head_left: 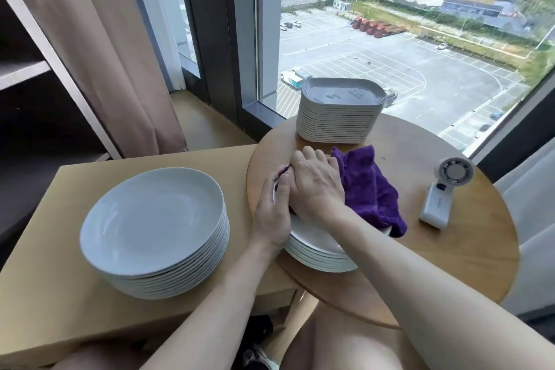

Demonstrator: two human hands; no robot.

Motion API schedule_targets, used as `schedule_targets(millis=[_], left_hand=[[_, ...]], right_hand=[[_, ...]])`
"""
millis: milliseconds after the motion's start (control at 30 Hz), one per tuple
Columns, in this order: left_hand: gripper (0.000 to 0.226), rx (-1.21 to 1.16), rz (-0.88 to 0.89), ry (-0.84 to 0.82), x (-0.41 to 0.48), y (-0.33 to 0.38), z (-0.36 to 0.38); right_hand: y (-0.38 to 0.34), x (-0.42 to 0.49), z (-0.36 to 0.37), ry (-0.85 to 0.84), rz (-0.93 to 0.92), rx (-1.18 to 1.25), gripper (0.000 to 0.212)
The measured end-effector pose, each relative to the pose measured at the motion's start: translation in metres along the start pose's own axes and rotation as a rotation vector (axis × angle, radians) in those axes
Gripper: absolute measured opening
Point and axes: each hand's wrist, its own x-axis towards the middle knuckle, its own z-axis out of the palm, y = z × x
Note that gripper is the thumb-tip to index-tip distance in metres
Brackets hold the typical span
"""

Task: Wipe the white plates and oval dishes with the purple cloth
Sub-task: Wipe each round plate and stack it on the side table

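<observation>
A round wooden table [450,249] is being used as the work surface, with a rectangular side table [54,294] butted against its left edge. On the side table a tall stack of round white plates [150,219] is being kept apart from the work. At the far edge of the round table, by the window, a stack of oval dishes [339,117] is waiting untouched. A lower plate stack [321,258] is sitting at the near side of the round table, and its top plate [303,230] is being worked on.

The purple cloth [369,189] is being pressed onto that top plate, its loose end trailing off to the right. It is being gripped by the right hand [315,186], whose fingers are bent down over the bunched fabric. The plate's left rim is being steadied by the left hand [271,213], fingers curled along the edge. A small white handheld fan [441,192] is lying well apart to the right.

The wiping of one round plate appears to be under way, with the oval dishes not yet begun. Next, the cloth is probably to be swept round the plate's face while the rim is being held firm, so that the stack beneath is not being shifted.
</observation>
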Motion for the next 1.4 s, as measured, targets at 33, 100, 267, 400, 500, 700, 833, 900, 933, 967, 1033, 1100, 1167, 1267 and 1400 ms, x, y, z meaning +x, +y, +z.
schedule_targets(millis=[33,100,267,400,500,700,833,900,933,967,1033,1100,1167,1267,1400], left_hand=[[0.058,0.01,0.006,-0.005,-0.001,0.002,0.0],[0.072,0.018,0.021,-0.025,-0.004,0.006,0.0],[0.064,0.058,0.0,-0.042,-0.006,0.009,-0.002],[0.065,0.1,-0.039,-0.08,-0.008,0.008,-0.007],[0.06,0.127,-0.053,-0.108,-0.006,0.006,-0.012],[0.064,0.144,-0.049,-0.121,-0.006,0.005,-0.012],[0.063,0.106,-0.04,-0.105,-0.004,0.001,-0.01],[0.062,0.085,-0.041,-0.09,-0.006,0.001,-0.007],[0.061,0.072,-0.04,-0.079,-0.007,0.001,-0.007],[0.06,0.056,-0.039,-0.069,-0.007,0.001,-0.006],[0.06,0.023,-0.035,-0.056,-0.006,0.0,-0.004],[0.059,0.001,-0.024,-0.038,-0.007,-0.001,-0.003],[0.057,-0.014,-0.008,-0.015,-0.007,-0.004,-0.002],[0.05,-0.06,-0.001,0.011,-0.006,-0.008,0.0],[0.034,-0.112,0.006,0.044,-0.005,-0.01,0.003]], right_hand=[[0.0,-0.004,-0.002,-0.021,-0.024,0.039,0.023],[-0.001,-0.012,-0.007,-0.077,-0.07,0.114,0.026],[0.005,-0.03,-0.022,-0.224,-0.101,0.229,0.026],[0.018,-0.047,-0.036,-0.318,-0.118,0.211,0.03],[0.036,-0.06,-0.046,-0.311,-0.12,0.118,0.035],[0.049,-0.057,-0.055,-0.196,-0.076,-0.203,0.036],[0.056,-0.042,-0.048,-0.105,0.025,-0.319,0.035],[0.061,-0.033,-0.043,-0.064,0.092,-0.311,0.037],[0.062,-0.027,-0.039,-0.05,0.118,-0.307,0.037],[0.063,-0.021,-0.035,-0.04,0.137,-0.301,0.038],[0.061,-0.008,-0.028,-0.021,0.164,-0.279,0.038],[0.055,0.003,-0.019,0.011,0.19,-0.266,0.038],[0.045,0.014,-0.011,0.027,0.205,-0.258,0.036],[0.026,0.021,-0.002,0.024,0.183,-0.245,0.035],[0.007,0.016,0.002,0.021,0.133,-0.208,0.035]])
